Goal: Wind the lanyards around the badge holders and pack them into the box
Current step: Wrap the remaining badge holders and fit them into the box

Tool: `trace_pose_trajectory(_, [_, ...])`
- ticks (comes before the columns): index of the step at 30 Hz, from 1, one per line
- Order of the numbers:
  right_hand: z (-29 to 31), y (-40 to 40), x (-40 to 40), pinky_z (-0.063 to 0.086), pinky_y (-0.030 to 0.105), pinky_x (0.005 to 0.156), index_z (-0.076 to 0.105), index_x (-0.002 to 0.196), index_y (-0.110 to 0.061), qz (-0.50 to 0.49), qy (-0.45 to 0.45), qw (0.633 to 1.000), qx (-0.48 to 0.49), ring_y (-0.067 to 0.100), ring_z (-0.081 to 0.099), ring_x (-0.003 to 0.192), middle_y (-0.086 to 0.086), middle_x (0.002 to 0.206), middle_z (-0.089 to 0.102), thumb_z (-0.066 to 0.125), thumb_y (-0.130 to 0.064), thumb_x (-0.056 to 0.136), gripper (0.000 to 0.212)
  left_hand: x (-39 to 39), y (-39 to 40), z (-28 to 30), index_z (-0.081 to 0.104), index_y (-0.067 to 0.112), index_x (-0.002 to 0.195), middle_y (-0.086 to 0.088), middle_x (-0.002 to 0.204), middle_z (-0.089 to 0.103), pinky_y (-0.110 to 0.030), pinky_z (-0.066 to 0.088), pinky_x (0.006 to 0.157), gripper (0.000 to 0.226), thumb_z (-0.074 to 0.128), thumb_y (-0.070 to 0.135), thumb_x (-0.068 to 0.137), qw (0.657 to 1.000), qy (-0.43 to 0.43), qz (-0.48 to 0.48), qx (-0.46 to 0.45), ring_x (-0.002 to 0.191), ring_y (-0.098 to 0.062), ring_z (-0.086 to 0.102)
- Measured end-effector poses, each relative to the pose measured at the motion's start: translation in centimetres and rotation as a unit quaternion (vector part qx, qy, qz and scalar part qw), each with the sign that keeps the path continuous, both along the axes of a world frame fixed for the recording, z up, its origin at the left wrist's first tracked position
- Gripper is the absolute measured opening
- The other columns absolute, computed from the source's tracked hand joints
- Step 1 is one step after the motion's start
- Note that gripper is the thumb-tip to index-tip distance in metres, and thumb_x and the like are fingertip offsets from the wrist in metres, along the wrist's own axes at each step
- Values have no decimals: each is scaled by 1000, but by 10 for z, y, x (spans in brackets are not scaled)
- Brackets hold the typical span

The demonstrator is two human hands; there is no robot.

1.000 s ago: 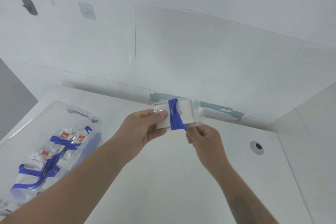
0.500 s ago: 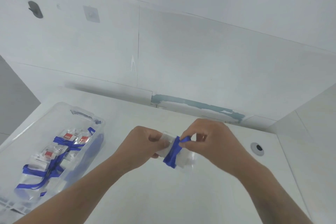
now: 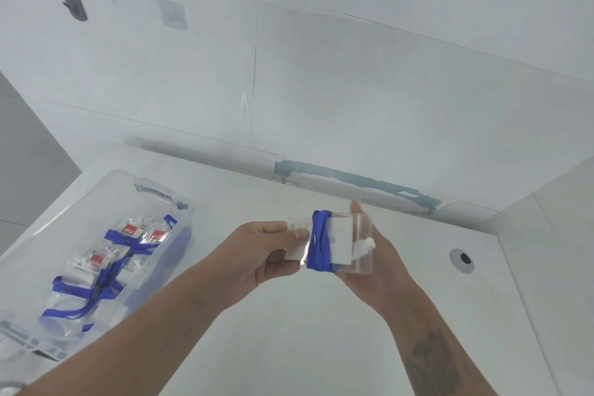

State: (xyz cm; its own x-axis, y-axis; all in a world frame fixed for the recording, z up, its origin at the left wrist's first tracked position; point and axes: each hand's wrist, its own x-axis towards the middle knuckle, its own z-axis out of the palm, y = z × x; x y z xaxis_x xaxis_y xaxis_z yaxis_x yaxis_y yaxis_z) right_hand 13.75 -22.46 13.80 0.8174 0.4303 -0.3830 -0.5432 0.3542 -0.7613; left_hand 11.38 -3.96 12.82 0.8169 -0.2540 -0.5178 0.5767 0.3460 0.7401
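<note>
1. Left hand (image 3: 263, 254). Grips the left end of the holder (image 3: 340, 243), thumb on the front face, fingers curled behind. It is placed clear of the wound band, seemingly to steady the holder while leaving the middle free.

2. Holder. Clear plastic sleeve with a white card inside, held flat-on to the camera above the table (image 3: 289, 347), between the two hands. A small white clip shows at its right edge. It is held off the surface, presumably so the strap can pass all round it.

3. Lanyard (image 3: 318, 244). Blue strap, wound in a tight band round the holder left of its middle. No loose tail is visible; whether the end is tucked cannot be told. The winding looks finished or nearly so.

4. Right hand (image 3: 377, 267). Mostly behind the holder, cupping its right end; one fingertip shows above the top edge. The fingers wrap it from the back, which braces it against the left hand's pull.

5. Box (image 3: 180, 202). Clear tub, well to the left on the table, lid off. It contains several wound holders with blue straps and red labels, lying loosely together. It is within the left arm's reach, so it appears to be the next destination.

6. Wall (image 3: 353, 90). White panels behind the table; a strip of bluish residue runs along the joint.
</note>
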Motion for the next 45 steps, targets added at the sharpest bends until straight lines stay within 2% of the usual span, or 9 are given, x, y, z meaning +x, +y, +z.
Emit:
trace_pose_trajectory(3, [-5,-6,-1,54,34,67,73,104,-13,-2,1,996,-91,24,67,83,10,101,70,55,-58,90,51,-2,-2,-6,79,10,92,-9,96,77,-25,61,69,11,68,12,89,998,20,48,26,75,-18,72])
trace_pose_trajectory(8, [-5,-3,2,54,28,66,74,105,-18,50,-120,951,-280,18,67,81,4,97,72,62,-26,95,17,-5,-3,-13,75,9,99,-11,100,77,-31,60,77,12,68,12,90,996,37,53,59,82,-22,74])
trace_pose_trajectory(14, [-17,-1,-4,55,30,70,73,101,-15,156,-119,909,-367,17,68,79,3,92,72,66,-25,91,16,-16,22,-27,69,24,116,4,106,76,-36,57,91,27,66,14,90,983,-28,-54,171,99,-17,71])
trace_pose_trajectory(18, [-34,8,-12,57,35,73,73,90,-14,219,-122,881,-402,19,67,77,11,97,71,68,-23,87,11,-28,30,-37,76,22,103,-1,100,77,-36,58,90,16,67,19,91,968,-66,-112,215,99,-21,71])
trace_pose_trajectory(22, [-39,20,-13,55,26,63,72,83,-13,242,-139,861,-426,14,67,70,5,85,73,73,-18,83,5,-33,38,-50,78,20,93,-2,88,78,-34,60,85,9,72,18,87,957,-62,-140,248,82,-16,74])
trace_pose_trajectory(27, [-50,43,-23,55,23,62,71,97,-17,162,-129,887,-413,11,68,74,-3,88,72,80,-15,79,21,-38,58,-68,78,16,85,-1,74,73,-30,59,75,8,70,15,87,967,-36,-110,229,64,-11,65])
trace_pose_trajectory(32, [-64,60,-45,61,37,78,66,115,-26,17,-95,916,-389,18,73,89,-3,104,74,72,-23,87,28,-42,77,-80,76,16,84,-2,74,72,-31,61,73,6,72,14,86,975,-20,-24,219,61,-12,65])
trace_pose_trajectory(38, [-65,83,-68,56,26,67,65,118,-29,-41,-85,919,-382,18,73,82,0,99,75,67,-19,92,28,-46,100,-75,76,17,86,0,73,71,-27,61,70,5,72,14,86,975,-33,-39,218,60,-9,64])
trace_pose_trajectory(45, [-62,83,-67,57,23,62,65,119,-30,-53,-143,890,-429,14,72,73,-7,103,70,67,-17,92,30,-48,97,-71,75,18,86,0,75,73,-24,61,66,6,72,14,86,972,-16,-32,233,60,-10,66])
